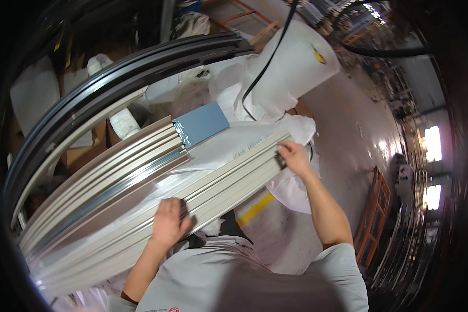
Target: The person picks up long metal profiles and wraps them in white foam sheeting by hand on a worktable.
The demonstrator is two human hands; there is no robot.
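Observation:
A bundle of long beige ribbed profiles (229, 182) lies slantwise before me, from the lower left up to the right. My left hand (170, 223) rests on the bundle's near part, fingers laid over the ribs and thumb apart. At the right end of the bundle is my right hand (295, 158), its fingers curled and pinched at the profile's end; the exact grip is partly hidden. Under and behind the bundle lies translucent plastic sheeting (213, 153). Just beyond it sits another stack of beige profiles (125, 151), with a blue-grey block-shaped piece (203, 124) at its right end.
Long dark profiles (135, 65) stretch across the far left. A large roll of white wrapping (296, 62) stands at the back right, with a black cable (272, 57) hanging before it. Yellow tape (255, 209) marks the floor. An orange metal frame (373, 218) stands at right.

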